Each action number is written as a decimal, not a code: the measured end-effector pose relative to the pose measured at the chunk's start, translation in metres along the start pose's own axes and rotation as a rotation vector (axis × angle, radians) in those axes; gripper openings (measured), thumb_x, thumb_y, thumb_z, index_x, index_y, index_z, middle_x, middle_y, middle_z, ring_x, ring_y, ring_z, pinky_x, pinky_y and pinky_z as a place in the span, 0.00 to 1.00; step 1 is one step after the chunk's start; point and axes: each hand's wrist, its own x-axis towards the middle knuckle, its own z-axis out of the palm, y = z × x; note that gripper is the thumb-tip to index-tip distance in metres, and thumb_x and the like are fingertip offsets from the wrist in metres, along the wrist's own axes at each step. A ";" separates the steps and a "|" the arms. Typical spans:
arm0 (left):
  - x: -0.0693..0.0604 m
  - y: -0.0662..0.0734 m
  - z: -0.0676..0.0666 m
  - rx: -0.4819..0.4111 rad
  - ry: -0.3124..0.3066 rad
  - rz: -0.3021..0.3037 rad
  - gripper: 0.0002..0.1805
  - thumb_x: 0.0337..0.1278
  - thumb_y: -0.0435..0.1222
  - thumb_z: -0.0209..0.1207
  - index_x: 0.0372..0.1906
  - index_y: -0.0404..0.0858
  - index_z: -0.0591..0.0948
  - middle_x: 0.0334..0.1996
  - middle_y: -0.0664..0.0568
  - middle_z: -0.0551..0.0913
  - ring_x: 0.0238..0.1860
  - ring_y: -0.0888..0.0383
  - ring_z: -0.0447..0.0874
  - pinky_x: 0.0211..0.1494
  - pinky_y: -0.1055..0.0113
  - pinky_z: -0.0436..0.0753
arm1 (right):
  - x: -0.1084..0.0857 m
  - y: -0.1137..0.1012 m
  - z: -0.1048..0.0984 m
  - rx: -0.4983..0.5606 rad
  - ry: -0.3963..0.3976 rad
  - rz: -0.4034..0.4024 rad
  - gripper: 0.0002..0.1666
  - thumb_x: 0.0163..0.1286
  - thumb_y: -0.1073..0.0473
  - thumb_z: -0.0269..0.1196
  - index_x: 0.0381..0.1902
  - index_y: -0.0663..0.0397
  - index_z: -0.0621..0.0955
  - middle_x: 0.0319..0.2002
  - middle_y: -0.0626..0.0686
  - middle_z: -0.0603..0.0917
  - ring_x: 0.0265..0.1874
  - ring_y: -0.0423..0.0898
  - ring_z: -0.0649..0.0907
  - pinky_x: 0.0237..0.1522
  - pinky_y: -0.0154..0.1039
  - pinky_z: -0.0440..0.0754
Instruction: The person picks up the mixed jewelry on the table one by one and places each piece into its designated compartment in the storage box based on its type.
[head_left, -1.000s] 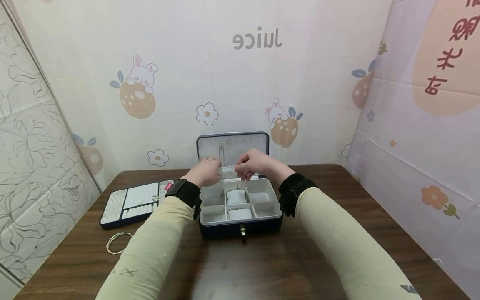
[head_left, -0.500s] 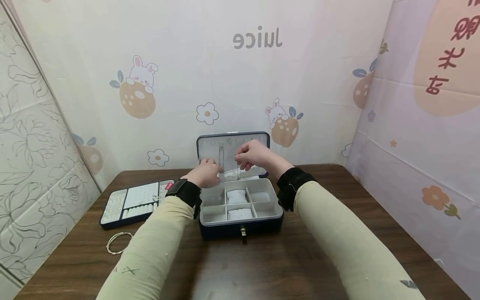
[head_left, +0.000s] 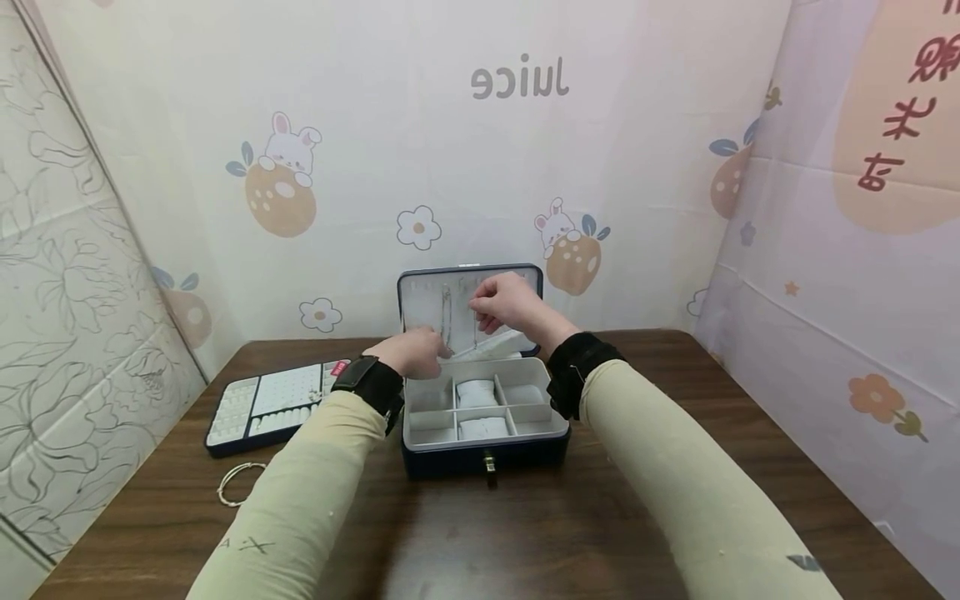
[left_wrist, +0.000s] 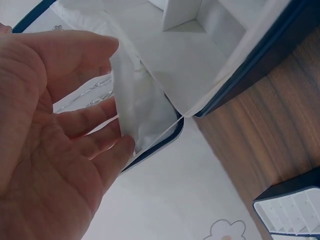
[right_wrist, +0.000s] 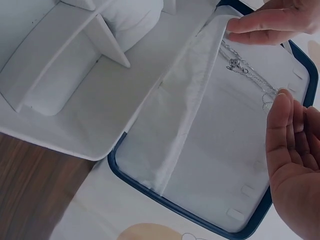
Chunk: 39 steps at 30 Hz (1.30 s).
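Beside the pale fabric pocket (head_left: pixel 491 343) in the raised lid is my left hand (head_left: pixel 408 352). In the left wrist view, its slightly bent fingers touch the pocket edge (left_wrist: pixel 129 107), with thumb and fingertips apart. My right hand (head_left: pixel 513 304), higher before the lid, pinches a thin silver necklace (head_left: pixel 475 329) that hangs down the lid. Another silver chain (head_left: pixel 446 312) hangs to its left. The right wrist view shows chains (right_wrist: pixel 245 70) running from the pocket edge towards the right fingertips (right_wrist: pixel 283 97).
The blue box (head_left: pixel 450 461) has white compartments, two holding white cushions (head_left: pixel 476 393). At left on the wooden table (head_left: pixel 480 542) lie a jewellery tray (head_left: pixel 288 392) with a red tag and a pale looped bracelet (head_left: pixel 225 486). A patterned cloth wall (head_left: pixel 360 167) stands behind.
My right hand has risen along the lid with the necklace, which now hangs lower beneath it. The left hand has shifted slightly down, and the pocket's edge now slants up to the right.
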 end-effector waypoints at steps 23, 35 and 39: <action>0.000 0.003 -0.001 0.070 -0.063 0.024 0.25 0.63 0.30 0.55 0.65 0.37 0.80 0.65 0.41 0.77 0.67 0.48 0.73 0.69 0.54 0.72 | 0.007 0.018 0.017 0.114 0.125 0.069 0.13 0.77 0.65 0.59 0.53 0.67 0.83 0.44 0.63 0.87 0.44 0.54 0.89 0.45 0.40 0.87; -0.002 0.002 -0.002 0.073 -0.051 0.028 0.25 0.62 0.29 0.55 0.65 0.37 0.81 0.64 0.41 0.78 0.64 0.49 0.74 0.68 0.55 0.73 | 0.009 0.030 0.019 0.080 0.090 0.094 0.15 0.76 0.67 0.58 0.55 0.70 0.81 0.48 0.65 0.86 0.48 0.55 0.87 0.51 0.43 0.85; -0.004 0.001 -0.002 0.052 -0.045 0.016 0.25 0.62 0.29 0.55 0.65 0.38 0.81 0.64 0.42 0.77 0.63 0.50 0.74 0.66 0.55 0.74 | 0.007 0.031 0.016 0.062 0.082 0.089 0.15 0.77 0.66 0.57 0.55 0.70 0.81 0.47 0.64 0.86 0.47 0.54 0.87 0.50 0.42 0.86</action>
